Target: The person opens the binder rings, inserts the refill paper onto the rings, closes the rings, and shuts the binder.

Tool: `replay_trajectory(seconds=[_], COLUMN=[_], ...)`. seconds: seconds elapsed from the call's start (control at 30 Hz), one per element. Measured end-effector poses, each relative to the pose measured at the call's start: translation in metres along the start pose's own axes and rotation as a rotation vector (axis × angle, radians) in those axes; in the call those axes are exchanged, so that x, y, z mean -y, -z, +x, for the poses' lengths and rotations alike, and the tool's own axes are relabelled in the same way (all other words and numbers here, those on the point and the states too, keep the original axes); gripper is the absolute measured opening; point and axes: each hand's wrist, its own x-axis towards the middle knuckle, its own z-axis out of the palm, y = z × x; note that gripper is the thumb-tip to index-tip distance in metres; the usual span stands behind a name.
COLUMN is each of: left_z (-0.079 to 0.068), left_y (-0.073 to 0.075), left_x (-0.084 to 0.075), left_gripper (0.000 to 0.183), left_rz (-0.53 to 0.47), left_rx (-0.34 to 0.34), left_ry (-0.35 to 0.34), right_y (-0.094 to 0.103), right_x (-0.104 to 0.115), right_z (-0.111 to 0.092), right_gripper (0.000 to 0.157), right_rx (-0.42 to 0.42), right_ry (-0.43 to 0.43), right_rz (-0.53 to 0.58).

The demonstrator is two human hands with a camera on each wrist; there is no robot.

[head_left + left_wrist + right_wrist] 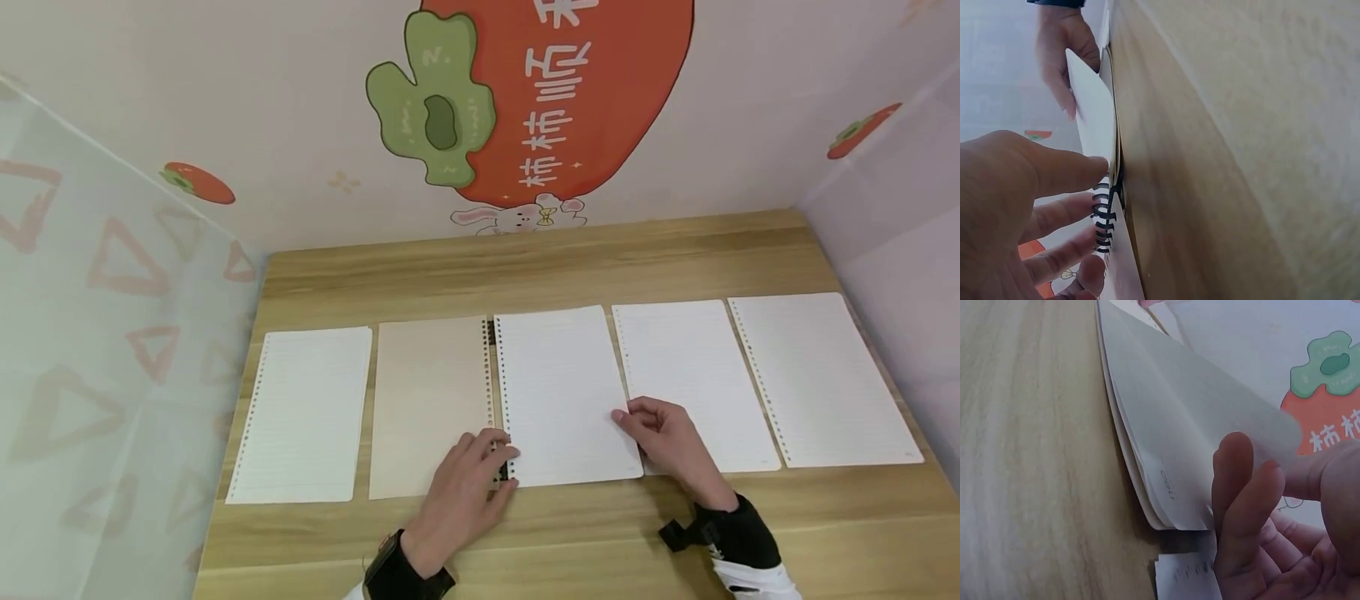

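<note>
An opened ring-bound notebook lies in the middle of the table, its tan cover [431,400] on the left and white lined pages [566,392] on the right. Black rings [1102,215] run between the two. My left hand [465,487] rests over the lower part of this binding, thumb near the page edge and fingertips at the rings. At the pages' right edge, my right hand [663,437] pinches a page between thumb and fingers. That page [1210,406] is raised and bent, with more pages lying flat under it.
A punched lined sheet [303,417] lies left of the notebook. To its right lie two more sets of punched sheets, the near one [690,375] partly under my right hand and the far one [825,383] by the table's right edge. A printed wall [300,100] stands behind.
</note>
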Motion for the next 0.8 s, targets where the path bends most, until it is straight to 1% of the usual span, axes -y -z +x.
replay_trajectory(seconds=[0.2, 0.33, 0.43, 0.57, 0.8], left_z=[0.001, 0.002, 0.002, 0.004, 0.008], left_y=[-0.001, -0.001, 0.0, 0.001, 0.006], left_x=[0.0, -0.002, -0.003, -0.003, -0.002], left_gripper=[0.031, 0.029, 0.029, 0.029, 0.029], left_rz=[0.061, 0.096, 0.097, 0.096, 0.095], left_rx=[0.029, 0.043, 0.057, 0.075, 0.078], left_ry=[-0.018, -0.023, -0.021, -0.027, -0.045], right_y=[0.002, 0.004, 0.005, 0.008, 0.017], right_x=[-0.001, -0.001, -0.002, -0.003, -0.006], right_z=[-0.01, -0.014, -0.017, -0.019, -0.017], right_gripper=[0.021, 0.022, 0.025, 0.024, 0.016], right_rx=[-0.003, -0.03, -0.027, -0.02, -0.07], right_ry=[0.056, 0.076, 0.061, 0.04, 0.083], right_rz=[-0.09, -0.169, -0.219, -0.241, -0.235])
